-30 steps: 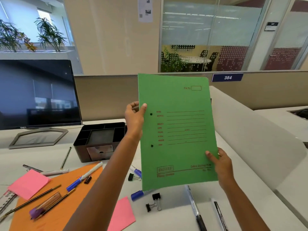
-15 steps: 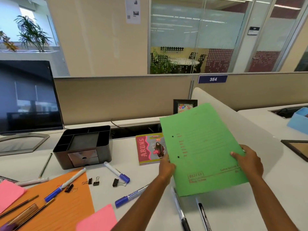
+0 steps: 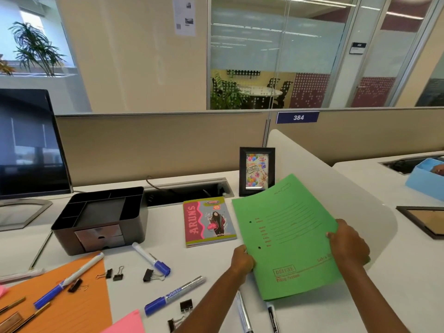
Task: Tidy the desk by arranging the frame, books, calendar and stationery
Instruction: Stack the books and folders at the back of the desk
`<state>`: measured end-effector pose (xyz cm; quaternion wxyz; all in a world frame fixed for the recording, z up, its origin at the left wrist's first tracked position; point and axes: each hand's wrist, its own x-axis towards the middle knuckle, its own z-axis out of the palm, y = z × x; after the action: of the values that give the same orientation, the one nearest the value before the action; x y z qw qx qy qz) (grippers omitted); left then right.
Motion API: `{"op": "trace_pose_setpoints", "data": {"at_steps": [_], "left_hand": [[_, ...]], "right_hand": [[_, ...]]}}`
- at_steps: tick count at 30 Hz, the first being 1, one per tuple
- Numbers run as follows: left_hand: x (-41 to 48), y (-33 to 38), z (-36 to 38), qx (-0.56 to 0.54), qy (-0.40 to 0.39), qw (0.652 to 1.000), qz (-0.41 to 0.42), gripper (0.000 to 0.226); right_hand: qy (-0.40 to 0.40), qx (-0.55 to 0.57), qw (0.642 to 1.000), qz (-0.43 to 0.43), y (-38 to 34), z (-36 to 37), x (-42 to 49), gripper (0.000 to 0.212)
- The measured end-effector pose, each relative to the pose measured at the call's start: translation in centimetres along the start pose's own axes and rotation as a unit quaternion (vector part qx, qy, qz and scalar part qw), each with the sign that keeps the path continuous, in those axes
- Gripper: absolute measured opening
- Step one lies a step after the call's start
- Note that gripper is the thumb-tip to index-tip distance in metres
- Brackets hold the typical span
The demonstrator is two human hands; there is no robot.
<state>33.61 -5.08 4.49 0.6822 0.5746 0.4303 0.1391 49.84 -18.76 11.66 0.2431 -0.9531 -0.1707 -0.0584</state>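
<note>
A green file folder (image 3: 288,239) is tilted low over the desk at the right. My left hand (image 3: 241,259) grips its left edge and my right hand (image 3: 348,243) grips its right edge. Behind it a black photo frame (image 3: 256,171) with a birthday card stands upright. A pink and grey notebook (image 3: 207,221) lies flat to the folder's left. A black desk organiser (image 3: 101,218) sits further left. Blue-capped markers (image 3: 152,258) (image 3: 174,294) and binder clips (image 3: 117,273) lie scattered in front of it. Two black pens (image 3: 243,313) poke out under the folder.
An orange folder (image 3: 72,306) with pens and pencils covers the near left. A monitor (image 3: 26,145) stands at the far left. A white curved divider (image 3: 336,188) borders the desk on the right, with a blue box (image 3: 425,181) and another frame (image 3: 425,221) beyond it.
The green folder has come down from upright in front of me to a low tilt over the right side of the desk. My view turned right, and the notebook and frame came into sight.
</note>
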Motion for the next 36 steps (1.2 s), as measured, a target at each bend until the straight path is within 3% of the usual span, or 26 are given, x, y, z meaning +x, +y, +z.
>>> {"op": "trace_pose_setpoints", "data": {"at_steps": [11, 16, 25, 33, 36], "left_hand": [[2.5, -1.8, 0.3, 0.159, 0.091, 0.982, 0.044, 0.038], [2.7, -1.9, 0.3, 0.186, 0.1, 0.976, 0.05, 0.034], [2.4, -1.8, 0.5, 0.215, 0.089, 0.97, 0.066, 0.035], [1.3, -2.2, 0.3, 0.255, 0.088, 0.959, 0.09, 0.032], [1.1, -2.4, 0.3, 0.258, 0.085, 0.958, 0.093, 0.031]], "right_hand": [[-0.048, -0.105, 0.991, -0.062, 1.0, 3.4, 0.8, 0.03], [-0.098, -0.069, 0.992, -0.042, 1.7, 4.8, 0.5, 0.031], [-0.142, -0.13, 0.98, -0.053, 2.9, 6.6, 0.1, 0.037], [-0.125, -0.174, 0.974, -0.073, 3.0, 7.8, -1.5, 0.042], [-0.071, -0.077, 0.987, -0.121, 2.7, 8.1, -3.5, 0.04]]}}
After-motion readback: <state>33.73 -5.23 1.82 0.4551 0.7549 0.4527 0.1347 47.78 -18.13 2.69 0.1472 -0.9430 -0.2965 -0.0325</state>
